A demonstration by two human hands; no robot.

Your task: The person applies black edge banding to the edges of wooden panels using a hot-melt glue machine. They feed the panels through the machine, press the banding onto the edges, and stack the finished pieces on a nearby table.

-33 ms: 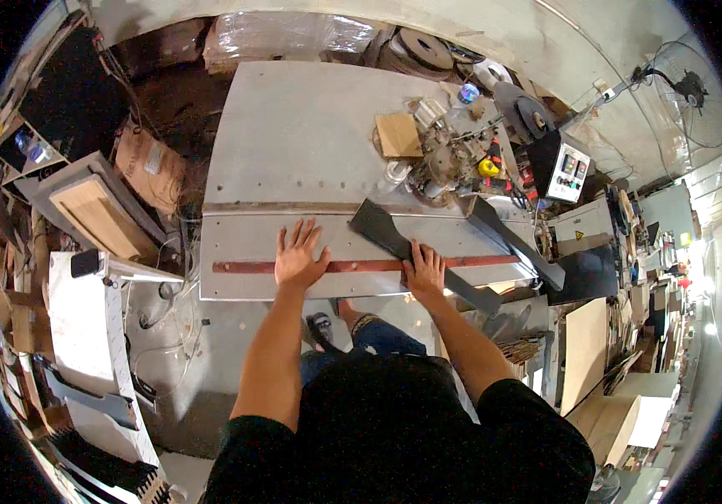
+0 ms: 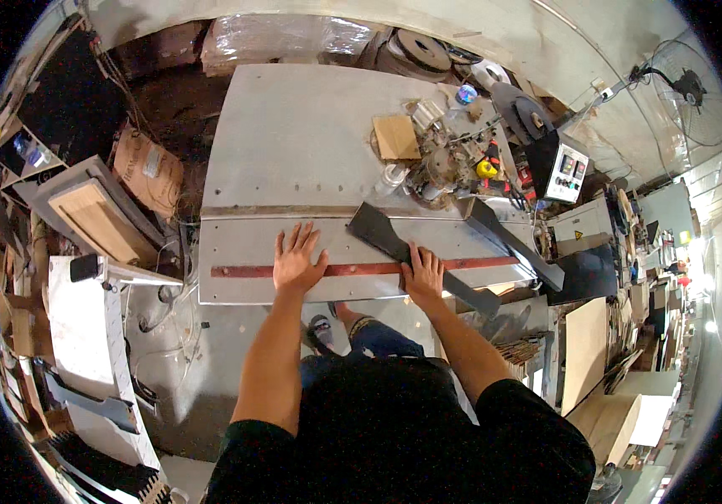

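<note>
My left hand [image 2: 298,262] lies palm down on the grey work table [image 2: 269,134], fingers spread, across a red-brown strip [image 2: 243,272] along its front part. Over the narrow middle of a dark grey, curved furniture-like piece [image 2: 374,228] rests my right hand [image 2: 422,273], its fingers stretched out and laid over the piece. That piece lies slantwise, its near end past the table's front edge. A second similar dark piece [image 2: 512,242] lies to its right, apart from my hands. The palm hides what is under the right hand.
Behind the dark pieces sits a metal machine head [image 2: 441,168], with a wooden block [image 2: 396,137], a clear jar [image 2: 392,178] and a yellow tape measure [image 2: 486,169] around it. A control box [image 2: 567,172] stands right. White boards [image 2: 84,311] lean left; wood panels [image 2: 586,353] stand right.
</note>
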